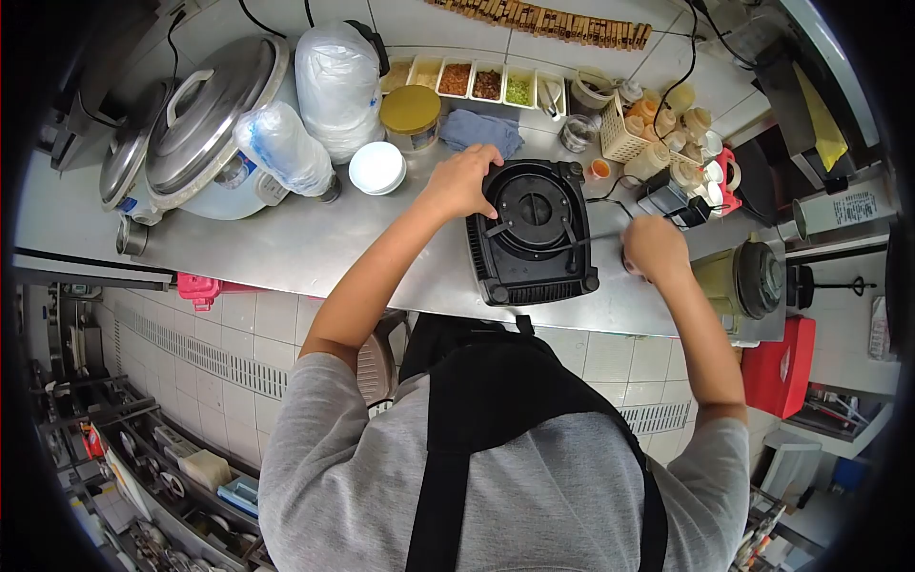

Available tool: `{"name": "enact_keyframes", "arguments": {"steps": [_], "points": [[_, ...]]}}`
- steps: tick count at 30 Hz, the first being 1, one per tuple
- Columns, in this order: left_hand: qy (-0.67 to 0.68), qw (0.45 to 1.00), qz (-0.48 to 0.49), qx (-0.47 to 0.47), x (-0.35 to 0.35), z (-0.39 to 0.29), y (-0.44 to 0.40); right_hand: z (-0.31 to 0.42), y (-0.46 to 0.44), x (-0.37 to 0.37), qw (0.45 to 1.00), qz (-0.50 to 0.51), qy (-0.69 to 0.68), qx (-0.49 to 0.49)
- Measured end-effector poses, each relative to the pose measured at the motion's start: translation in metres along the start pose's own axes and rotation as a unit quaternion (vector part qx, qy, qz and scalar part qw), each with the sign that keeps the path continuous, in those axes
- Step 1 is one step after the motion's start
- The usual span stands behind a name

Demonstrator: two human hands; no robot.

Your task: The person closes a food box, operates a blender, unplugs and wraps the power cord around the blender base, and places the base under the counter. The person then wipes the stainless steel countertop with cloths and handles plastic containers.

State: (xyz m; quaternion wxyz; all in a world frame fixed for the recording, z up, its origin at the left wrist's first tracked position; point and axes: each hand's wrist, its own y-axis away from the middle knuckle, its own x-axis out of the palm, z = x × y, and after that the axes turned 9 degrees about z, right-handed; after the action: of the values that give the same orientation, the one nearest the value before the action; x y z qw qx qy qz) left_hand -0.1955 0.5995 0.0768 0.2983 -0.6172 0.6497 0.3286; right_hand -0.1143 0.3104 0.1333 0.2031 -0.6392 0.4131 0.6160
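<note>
A black appliance base (530,234), probably a blender's motor base, lies on the steel counter with its underside facing up, showing a round recess and feet at its corners. My left hand (464,183) grips its far left edge, thumb on the underside and fingers over the corner. From the recess a dark power cord (599,236) runs right to my right hand (656,250), which is closed in a fist around it and slightly blurred. Whatever else may be inside that fist is hidden. A blender jar with a dark lid (758,278) stands right of my right hand.
Large lidded pots (214,124) and plastic-wrapped stacks (338,86) stand on the left, with white bowls (377,169) nearby. Behind the base are a blue cloth (482,132), a gold-lidded tub (411,110) and topping trays (487,84). A basket of bottles (624,143) stands back right.
</note>
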Motion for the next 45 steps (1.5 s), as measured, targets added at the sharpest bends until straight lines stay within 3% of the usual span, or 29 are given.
{"name": "enact_keyframes", "arguments": {"steps": [1,5,7,11,13,14,18,21,23,25,27,30,32,35,37,39,40,42,45], "points": [[-0.014,1.000,-0.006,-0.010,0.002,0.000,-0.001,0.006,-0.013,-0.011,0.999,-0.034,0.030,-0.012],[-0.017,0.999,-0.023,-0.020,0.004,0.001,-0.001,0.016,-0.082,-0.009,0.952,-0.132,0.169,-0.217],[-0.002,1.000,0.002,-0.027,0.003,0.002,0.000,0.024,-0.100,-0.029,0.886,-0.150,0.256,-0.356],[0.005,1.000,-0.003,-0.028,0.005,0.005,-0.003,0.028,-0.133,-0.036,0.846,-0.093,0.255,-0.459],[0.019,1.000,-0.024,-0.005,0.007,0.006,-0.002,0.025,-0.137,-0.037,0.823,-0.196,0.178,-0.503],[0.019,1.000,-0.024,-0.006,0.007,0.007,-0.002,0.022,-0.138,-0.038,0.864,-0.124,0.183,-0.453],[0.020,1.000,-0.004,-0.018,0.004,0.005,-0.002,0.006,-0.152,-0.007,0.915,-0.012,0.066,-0.399],[0.033,0.999,-0.008,-0.005,0.004,0.007,-0.002,0.004,-0.147,0.015,0.928,0.099,-0.170,-0.317],[0.044,0.999,-0.011,0.002,0.005,-0.004,0.000,0.003,-0.156,0.033,0.918,0.077,-0.199,-0.335],[-0.121,0.988,-0.088,0.038,0.004,-0.036,0.014,0.006,-0.160,0.035,0.908,0.076,-0.223,-0.347],[-0.009,0.987,-0.072,0.145,0.019,-0.061,0.023,0.015,-0.153,0.029,0.928,0.075,-0.222,-0.291],[0.027,0.983,-0.053,0.172,0.038,-0.076,0.026,0.023,-0.157,0.050,0.905,0.024,-0.265,-0.333],[0.024,0.973,-0.169,0.153,0.043,-0.073,0.021,0.027,-0.153,0.052,0.924,-0.025,-0.232,-0.302],[0.068,0.961,-0.242,0.116,0.034,-0.053,0.018,0.024,-0.157,0.041,0.944,0.029,-0.246,-0.219],[0.130,0.948,-0.280,0.074,0.030,-0.039,0.021,0.018,-0.171,0.041,0.916,0.046,-0.315,-0.244],[0.244,0.923,-0.298,-0.023,0.030,-0.032,0.030,0.019,-0.179,0.048,0.850,0.073,-0.441,-0.279],[0.226,0.924,-0.307,-0.044,0.031,-0.033,0.038,0.020,-0.179,0.054,0.848,0.072,-0.443,-0.282],[0.162,0.939,-0.303,-0.013,0.036,-0.034,0.040,0.023,-0.176,0.067,0.727,0.032,-0.622,-0.288],[0.087,0.956,-0.274,0.050,0.051,-0.045,0.030,0.032,-0.175,0.082,0.694,-0.007,-0.671,-0.259]]}}
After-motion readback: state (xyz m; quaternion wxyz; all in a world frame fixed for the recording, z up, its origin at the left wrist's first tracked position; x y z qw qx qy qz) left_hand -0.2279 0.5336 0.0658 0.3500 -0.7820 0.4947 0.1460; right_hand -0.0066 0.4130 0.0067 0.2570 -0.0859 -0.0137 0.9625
